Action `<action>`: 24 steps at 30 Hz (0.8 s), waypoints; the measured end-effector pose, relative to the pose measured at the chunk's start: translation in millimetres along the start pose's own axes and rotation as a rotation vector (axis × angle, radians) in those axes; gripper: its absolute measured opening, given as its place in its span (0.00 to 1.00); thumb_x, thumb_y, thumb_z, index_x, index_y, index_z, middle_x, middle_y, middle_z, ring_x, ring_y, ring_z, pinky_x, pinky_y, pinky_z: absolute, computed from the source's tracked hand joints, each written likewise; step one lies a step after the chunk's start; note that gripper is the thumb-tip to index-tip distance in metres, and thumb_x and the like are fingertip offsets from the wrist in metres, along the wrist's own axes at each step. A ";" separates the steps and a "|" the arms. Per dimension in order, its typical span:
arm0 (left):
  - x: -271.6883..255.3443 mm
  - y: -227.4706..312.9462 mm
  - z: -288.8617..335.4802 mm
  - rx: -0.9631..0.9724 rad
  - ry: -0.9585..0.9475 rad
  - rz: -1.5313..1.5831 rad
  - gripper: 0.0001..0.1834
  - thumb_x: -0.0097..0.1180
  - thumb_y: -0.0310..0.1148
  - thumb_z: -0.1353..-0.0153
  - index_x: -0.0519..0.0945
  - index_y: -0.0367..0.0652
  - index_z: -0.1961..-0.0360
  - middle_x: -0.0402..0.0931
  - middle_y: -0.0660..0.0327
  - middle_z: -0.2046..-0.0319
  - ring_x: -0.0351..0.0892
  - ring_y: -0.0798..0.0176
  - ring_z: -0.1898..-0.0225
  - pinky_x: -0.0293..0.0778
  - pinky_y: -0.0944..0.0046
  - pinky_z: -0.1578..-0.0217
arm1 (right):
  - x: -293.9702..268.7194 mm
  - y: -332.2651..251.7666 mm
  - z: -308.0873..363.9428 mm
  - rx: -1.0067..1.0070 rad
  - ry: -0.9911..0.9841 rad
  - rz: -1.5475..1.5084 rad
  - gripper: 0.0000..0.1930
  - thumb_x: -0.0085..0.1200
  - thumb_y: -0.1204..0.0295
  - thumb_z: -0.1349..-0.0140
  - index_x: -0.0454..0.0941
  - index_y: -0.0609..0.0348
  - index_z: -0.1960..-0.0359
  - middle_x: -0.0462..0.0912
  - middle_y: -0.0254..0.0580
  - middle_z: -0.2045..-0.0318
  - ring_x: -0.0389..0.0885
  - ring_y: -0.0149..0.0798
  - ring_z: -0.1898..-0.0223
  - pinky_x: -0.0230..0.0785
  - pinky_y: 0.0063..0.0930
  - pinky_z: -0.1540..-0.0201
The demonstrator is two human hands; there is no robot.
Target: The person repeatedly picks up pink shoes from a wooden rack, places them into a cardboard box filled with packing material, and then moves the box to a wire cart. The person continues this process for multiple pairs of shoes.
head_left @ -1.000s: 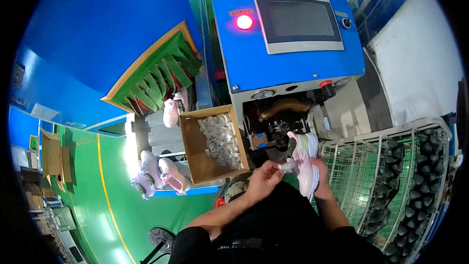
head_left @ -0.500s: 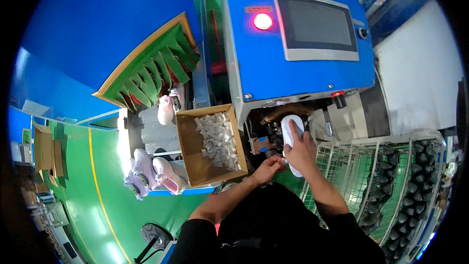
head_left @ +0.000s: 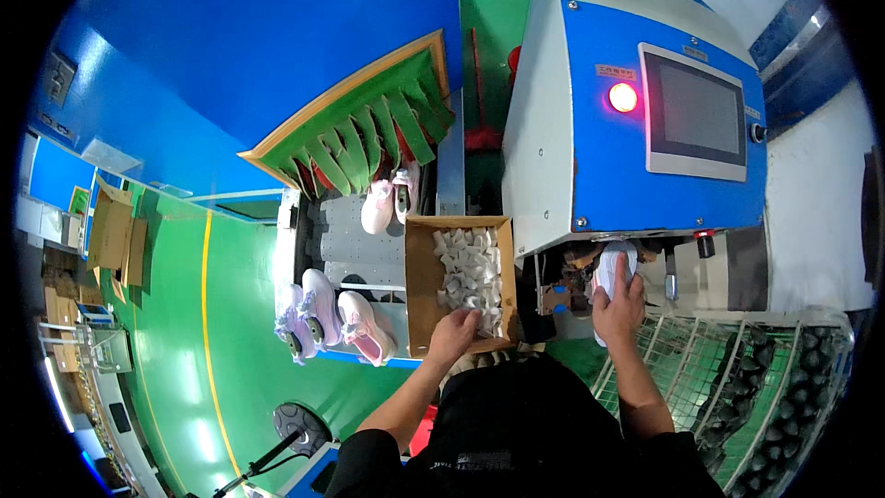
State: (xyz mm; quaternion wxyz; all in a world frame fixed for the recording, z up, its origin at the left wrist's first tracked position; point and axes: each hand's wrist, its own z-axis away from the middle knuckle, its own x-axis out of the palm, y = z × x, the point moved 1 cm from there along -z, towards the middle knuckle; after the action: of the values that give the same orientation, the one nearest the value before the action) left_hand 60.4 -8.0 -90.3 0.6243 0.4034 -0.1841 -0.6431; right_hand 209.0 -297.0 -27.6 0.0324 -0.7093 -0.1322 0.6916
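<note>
Under the blue metal machine, gripping a pink, white-soled shoe sole-up with the right hand; apart, with the left hand over white bits in a brown cardboard box, probably close for easy reach; can't tell if pinching any.

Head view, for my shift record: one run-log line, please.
left hand: at box of white pieces; right hand: holding upturned shoe; lamp: lit

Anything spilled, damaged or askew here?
Nothing stands out. White pieces lie jumbled but inside the cardboard box; the right hand holds a shoe, sole toward the camera. The red lamp is lit, meaning unclear.
</note>
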 end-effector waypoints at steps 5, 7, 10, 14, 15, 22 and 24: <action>19.3 20.8 3.2 -0.011 -0.216 0.027 0.25 0.51 0.48 0.31 0.82 0.34 0.51 0.85 0.51 0.62 0.84 0.56 0.58 0.77 0.57 0.54 | -8.3 -7.8 31.9 -0.033 0.167 -0.116 0.44 0.58 0.66 0.39 0.48 0.52 0.22 0.60 0.74 0.38 0.66 0.74 0.42 0.64 0.58 0.41; 41.4 30.0 -0.3 0.178 -0.411 0.068 0.24 0.49 0.48 0.30 0.82 0.38 0.50 0.84 0.55 0.58 0.83 0.61 0.60 0.77 0.60 0.58 | -10.3 2.9 50.6 -0.008 0.158 -0.223 0.45 0.58 0.69 0.39 0.47 0.56 0.23 0.58 0.78 0.37 0.64 0.77 0.40 0.61 0.59 0.38; 95.7 33.2 1.7 -0.062 -0.790 0.398 0.29 0.47 0.52 0.28 0.75 0.38 0.41 0.84 0.53 0.57 0.82 0.61 0.57 0.77 0.62 0.54 | -27.4 -0.1 87.9 0.062 0.057 -0.294 0.43 0.58 0.69 0.37 0.48 0.61 0.24 0.55 0.78 0.32 0.53 0.81 0.32 0.52 0.59 0.31; 111.2 59.0 29.4 -0.419 -1.153 0.613 0.36 0.41 0.63 0.28 0.70 0.42 0.36 0.83 0.51 0.53 0.82 0.59 0.55 0.76 0.59 0.50 | -54.3 0.2 148.2 -0.041 -0.015 -0.231 0.39 0.61 0.70 0.41 0.59 0.58 0.27 0.62 0.70 0.33 0.64 0.74 0.36 0.61 0.53 0.34; 120.6 50.2 26.5 -0.411 -1.258 0.691 0.37 0.40 0.65 0.29 0.69 0.43 0.36 0.82 0.51 0.52 0.82 0.58 0.54 0.76 0.58 0.49 | -69.8 -2.8 159.0 -0.131 -0.068 -0.185 0.38 0.62 0.72 0.43 0.63 0.59 0.29 0.64 0.71 0.36 0.69 0.71 0.38 0.64 0.51 0.36; 153.9 -15.2 20.8 -0.368 -1.236 0.415 0.37 0.48 0.63 0.32 0.72 0.44 0.35 0.78 0.55 0.45 0.77 0.55 0.46 0.70 0.53 0.41 | -34.1 45.3 131.8 0.696 -0.306 -1.294 0.42 0.62 0.63 0.34 0.50 0.57 0.24 0.81 0.49 0.46 0.81 0.40 0.49 0.75 0.37 0.48; 136.0 -12.2 24.8 -0.319 -1.101 0.267 0.33 0.51 0.56 0.31 0.72 0.43 0.35 0.75 0.57 0.42 0.74 0.57 0.42 0.67 0.54 0.38 | -7.0 33.4 108.4 0.751 -0.379 -1.551 0.35 0.60 0.68 0.34 0.57 0.59 0.29 0.81 0.47 0.47 0.82 0.41 0.50 0.75 0.35 0.48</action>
State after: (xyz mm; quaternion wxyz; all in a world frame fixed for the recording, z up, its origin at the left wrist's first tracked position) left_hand 48.2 -142.2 -123.6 0.5653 -0.1155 -0.4316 -0.6934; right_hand 106.5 -345.6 -33.0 0.7012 -0.2355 -0.3438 0.5785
